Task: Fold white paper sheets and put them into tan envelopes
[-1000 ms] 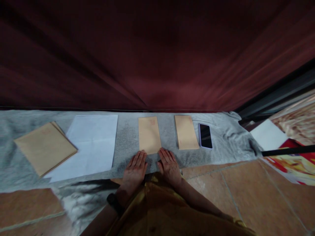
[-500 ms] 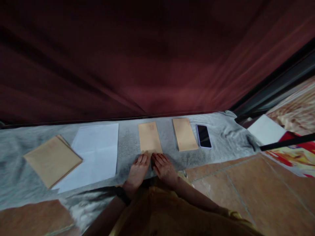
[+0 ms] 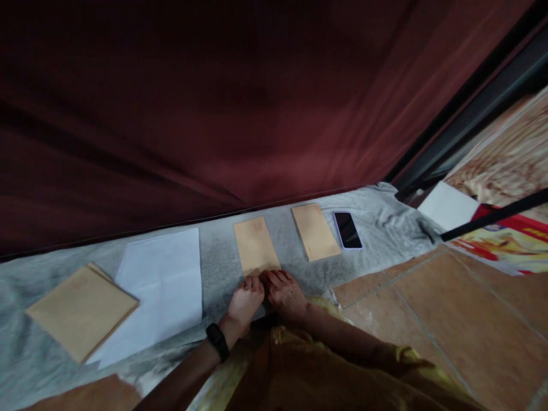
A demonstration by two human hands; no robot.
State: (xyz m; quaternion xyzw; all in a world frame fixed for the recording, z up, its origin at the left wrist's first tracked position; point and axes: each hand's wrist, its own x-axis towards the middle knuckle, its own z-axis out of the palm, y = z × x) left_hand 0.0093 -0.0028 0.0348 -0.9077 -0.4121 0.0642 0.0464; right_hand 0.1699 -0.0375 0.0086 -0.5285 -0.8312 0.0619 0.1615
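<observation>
Brown paper envelope (image 3: 257, 242) lies lengthwise on the grey cloth (image 3: 219, 257), its near end at the person's hands. Working that edge well calls for light, even pressure from both sides, keeping the paper square. Left hand (image 3: 245, 301) and right hand (image 3: 286, 294), side by side, have fingers partly curled at the edge; whether they pinch it I cannot tell.

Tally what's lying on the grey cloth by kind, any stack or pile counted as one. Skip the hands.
Brown envelopes: 3 (left stack, middle envelope, right envelope)
White paper: 1
Phone: 1
Total: 5
</observation>
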